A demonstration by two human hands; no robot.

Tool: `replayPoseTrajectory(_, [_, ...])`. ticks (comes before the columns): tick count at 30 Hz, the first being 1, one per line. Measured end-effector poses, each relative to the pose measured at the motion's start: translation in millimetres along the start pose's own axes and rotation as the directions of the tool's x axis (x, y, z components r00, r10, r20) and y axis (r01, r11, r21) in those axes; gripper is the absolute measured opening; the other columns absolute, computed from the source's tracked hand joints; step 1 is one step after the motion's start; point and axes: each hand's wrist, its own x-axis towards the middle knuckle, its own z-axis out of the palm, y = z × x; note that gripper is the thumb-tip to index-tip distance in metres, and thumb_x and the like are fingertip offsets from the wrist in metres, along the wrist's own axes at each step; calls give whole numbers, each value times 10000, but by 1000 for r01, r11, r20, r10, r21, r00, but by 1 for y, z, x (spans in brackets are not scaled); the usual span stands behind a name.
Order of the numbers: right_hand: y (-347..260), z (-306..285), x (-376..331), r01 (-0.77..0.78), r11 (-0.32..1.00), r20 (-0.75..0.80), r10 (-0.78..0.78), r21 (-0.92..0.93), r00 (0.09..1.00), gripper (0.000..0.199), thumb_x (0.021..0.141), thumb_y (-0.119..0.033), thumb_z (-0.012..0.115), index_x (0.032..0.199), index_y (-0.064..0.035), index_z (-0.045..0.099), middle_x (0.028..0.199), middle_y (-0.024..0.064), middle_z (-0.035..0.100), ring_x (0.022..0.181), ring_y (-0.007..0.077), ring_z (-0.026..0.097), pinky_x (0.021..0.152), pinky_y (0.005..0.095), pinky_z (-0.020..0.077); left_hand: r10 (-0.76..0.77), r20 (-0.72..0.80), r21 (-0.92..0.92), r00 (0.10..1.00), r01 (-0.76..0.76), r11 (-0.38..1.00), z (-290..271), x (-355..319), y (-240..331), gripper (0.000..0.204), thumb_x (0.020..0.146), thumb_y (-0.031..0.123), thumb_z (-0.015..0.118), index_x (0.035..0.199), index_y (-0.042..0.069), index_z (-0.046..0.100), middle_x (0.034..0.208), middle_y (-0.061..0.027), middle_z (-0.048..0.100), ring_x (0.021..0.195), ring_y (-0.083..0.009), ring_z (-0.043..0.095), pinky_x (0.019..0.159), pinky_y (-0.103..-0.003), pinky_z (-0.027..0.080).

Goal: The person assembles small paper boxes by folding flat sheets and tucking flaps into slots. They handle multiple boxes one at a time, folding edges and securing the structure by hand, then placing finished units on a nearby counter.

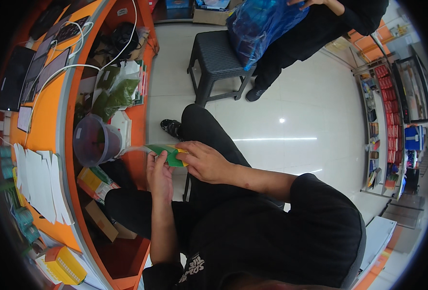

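Note:
Over my lap I hold a small green and yellow packet (173, 158), flat-looking and slightly bent. My left hand (160, 176) pinches its near left part, thumb on top. On its right side, the fingers of my right hand (205, 163) are closed over the yellow end and cover part of it. A pale, blurred strip shows at the packet's left end; I cannot make out what it is. Just left of my hands, a clear plastic tub (94, 140) stands in the orange shelf unit (135, 118).
Bags of green stuff (119, 99) lie on the shelf behind the tub. White papers (40, 183) and a yellow box (65, 266) rest on the orange counter at left. Ahead, a person handles a blue plastic bag (267, 26) on a grey stool (218, 50). Stocked shelves (385, 121) line the right.

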Motion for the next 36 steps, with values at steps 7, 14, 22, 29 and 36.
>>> replayPoseTrajectory(7, [3,7,0,-148,959,-80,172,242,982,308,890,-103,659,1169,-27,551,1303,150,543,1128,315,584,909,387,524,34,-72,-58,997,-39,998,4,-4,-3,223,969,134,627,1162,53,548,1123,-80,643,1037,-175,639,921,-319,505])
replayPoseTrajectory(14, [-9,-11,19,-137,955,-78,162,264,984,285,874,-96,676,1127,-14,576,1285,148,574,1130,316,593,885,382,522,329,-142,161,934,-306,938,4,-2,-16,202,945,58,661,1109,-39,594,1038,-132,701,908,-151,679,805,-282,560])
replayPoseTrajectory(22, [-14,-6,21,-46,974,-71,63,223,995,305,797,-50,706,1091,-45,624,1334,123,544,1189,322,567,969,405,496,349,-152,179,925,-321,930,3,-7,-13,173,977,67,614,1104,-50,605,1049,-122,688,926,-139,662,808,-277,553])
replayPoseTrajectory(29, [-12,-8,22,23,980,-83,-7,197,997,348,775,-25,707,1113,-87,649,1368,123,514,1257,332,515,1044,433,444,245,-94,-86,965,-253,964,5,0,2,230,997,83,567,1197,-21,525,1162,-100,603,1059,-148,593,942,-290,475])
replayPoseTrajectory(36, [-11,-22,27,-39,944,8,38,328,999,380,821,-66,726,1184,-75,615,1353,136,514,1239,324,522,1037,436,439,311,-78,-33,947,-314,949,15,1,6,223,994,72,560,1191,-27,530,1131,-104,623,1030,-140,606,913,-280,474])
